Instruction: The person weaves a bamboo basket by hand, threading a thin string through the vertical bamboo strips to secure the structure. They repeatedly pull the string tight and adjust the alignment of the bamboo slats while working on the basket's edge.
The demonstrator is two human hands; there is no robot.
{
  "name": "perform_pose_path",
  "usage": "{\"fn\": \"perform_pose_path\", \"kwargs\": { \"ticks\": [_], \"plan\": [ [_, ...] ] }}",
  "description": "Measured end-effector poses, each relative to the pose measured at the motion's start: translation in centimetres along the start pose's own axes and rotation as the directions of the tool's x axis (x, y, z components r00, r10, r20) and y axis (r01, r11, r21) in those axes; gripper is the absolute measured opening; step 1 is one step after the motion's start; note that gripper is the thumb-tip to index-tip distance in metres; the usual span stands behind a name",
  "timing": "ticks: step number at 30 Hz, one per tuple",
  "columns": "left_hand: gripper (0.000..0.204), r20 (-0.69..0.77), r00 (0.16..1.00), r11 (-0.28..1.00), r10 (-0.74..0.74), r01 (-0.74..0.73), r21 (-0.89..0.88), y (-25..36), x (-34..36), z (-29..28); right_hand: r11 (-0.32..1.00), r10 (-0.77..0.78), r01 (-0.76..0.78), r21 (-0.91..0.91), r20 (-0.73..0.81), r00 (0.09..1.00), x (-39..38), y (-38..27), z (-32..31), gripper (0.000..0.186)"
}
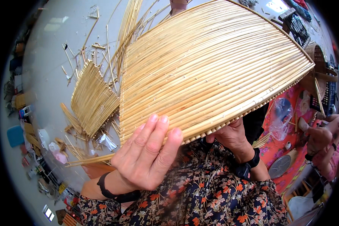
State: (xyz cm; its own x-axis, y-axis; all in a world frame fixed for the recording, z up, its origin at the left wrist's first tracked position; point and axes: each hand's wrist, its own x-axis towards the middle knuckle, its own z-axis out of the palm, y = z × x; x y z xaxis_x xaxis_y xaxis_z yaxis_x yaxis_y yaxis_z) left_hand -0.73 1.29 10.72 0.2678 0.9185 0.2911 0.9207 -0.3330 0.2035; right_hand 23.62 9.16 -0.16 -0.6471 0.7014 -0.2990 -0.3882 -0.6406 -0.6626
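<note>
A large panel (211,71) of pale, parallel cane rods fills the middle, tilted, with a thicker bound rim along its near edge. My left hand (147,150) holds that rim near its left end, the fingers lying on top; the thumb is hidden. Farther right, my right hand (233,137) grips the same edge from below, its fingers partly covered by the panel. Thin rod ends (90,160) stick out to the left beside my left hand. Both wrists wear dark bands.
A smaller cane panel (94,100) lies on the left among loose rods and scraps. Long cane strips (130,22) spread at the back. On the right are a woven basket (316,60), a red floral mat (265,152), a clear plastic bag (281,118) and another person's arm (326,150).
</note>
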Motion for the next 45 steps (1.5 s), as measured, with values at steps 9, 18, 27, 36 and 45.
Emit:
{"fn": "perform_pose_path", "kwargs": {
  "ticks": [9,18,27,36,45],
  "plan": [
    [0.025,0.004,1.0,1.0,0.016,-0.016,-0.003,-0.1,-0.2,-0.2,0.999,0.011,-0.01,-0.045,0.017,1.0,-0.4,0.2,-0.3,0.023],
    [0.026,-0.021,1.0,1.0,-0.023,0.022,-0.011,-0.6,-0.4,-0.4,0.951,-0.116,0.138,-0.277,0.094,0.989,0.4,-0.8,0.1,0.014],
    [0.036,-0.063,0.995,0.997,-0.078,0.078,-0.008,-2.1,0.8,-2.3,0.929,-0.084,0.085,-0.361,0.017,0.996,2.0,1.3,-3.7,0.014],
    [0.05,-0.165,0.898,0.899,-0.408,0.365,-0.241,-3.1,1.1,-5.6,0.923,-0.182,0.176,-0.343,0.016,0.983,1.9,-3.6,0.0,0.012],
    [0.049,-0.109,0.868,0.852,-0.485,0.44,-0.284,0.7,-1.3,-11.5,0.505,-0.488,0.64,-0.58,0.42,0.765,1.4,-9.4,9.6,0.011]
  ]
}}
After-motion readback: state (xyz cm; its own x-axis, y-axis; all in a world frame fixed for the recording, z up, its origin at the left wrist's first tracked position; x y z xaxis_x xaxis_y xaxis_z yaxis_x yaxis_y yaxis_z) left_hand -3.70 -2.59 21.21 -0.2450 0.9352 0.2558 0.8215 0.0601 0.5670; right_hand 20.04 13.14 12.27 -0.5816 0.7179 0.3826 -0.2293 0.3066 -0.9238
